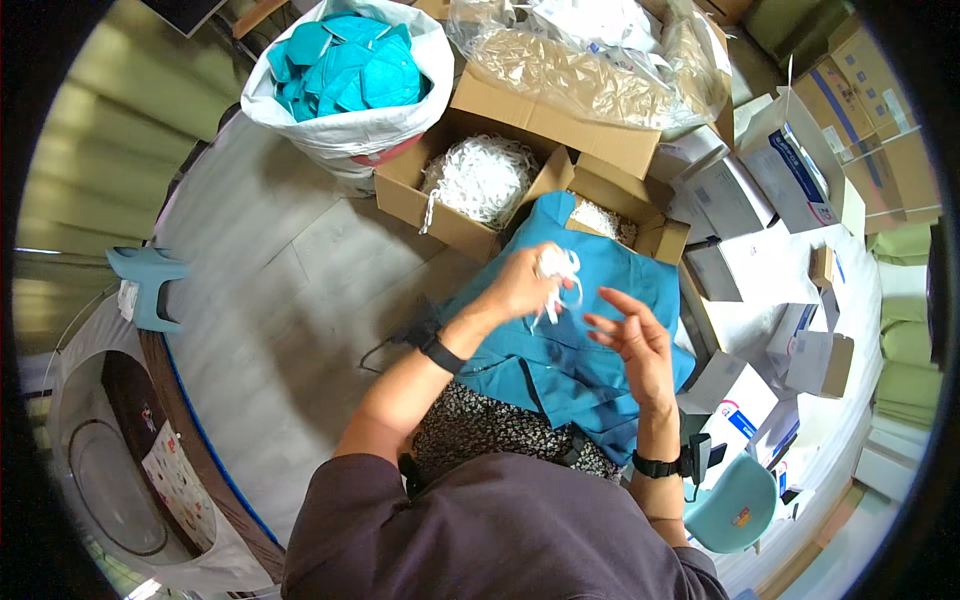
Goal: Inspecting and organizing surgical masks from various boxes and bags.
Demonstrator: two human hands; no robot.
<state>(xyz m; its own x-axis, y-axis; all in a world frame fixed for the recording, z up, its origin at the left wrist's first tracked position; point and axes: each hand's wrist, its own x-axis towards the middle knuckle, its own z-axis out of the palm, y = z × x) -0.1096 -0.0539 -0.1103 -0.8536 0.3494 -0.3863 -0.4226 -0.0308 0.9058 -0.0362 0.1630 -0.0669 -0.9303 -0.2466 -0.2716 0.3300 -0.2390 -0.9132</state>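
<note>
My left hand (520, 284) is closed around a small bunch of white narrow strips (559, 266), with loose ends hanging below the fingers. To its right, my right hand (640, 348) is held up with its fingers apart and nothing in it. Both hands hover over a teal-blue cloth (520, 345) spread across my lap. Beyond the left hand, a cardboard box (445, 224) holds a big tangled heap of similar white strips (484, 180). A smaller open carton (668, 240), partly covered by the cloth, contains small white pieces (602, 220).
At the far left stands a white sack (350, 150) full of folded teal pieces (350, 65). Clear plastic bags (580, 75) top the cartons at the back. Several white boxes (725, 195) crowd the right side, near a teal chair (735, 508). A blue-grey plastic stool (150, 285) is at left.
</note>
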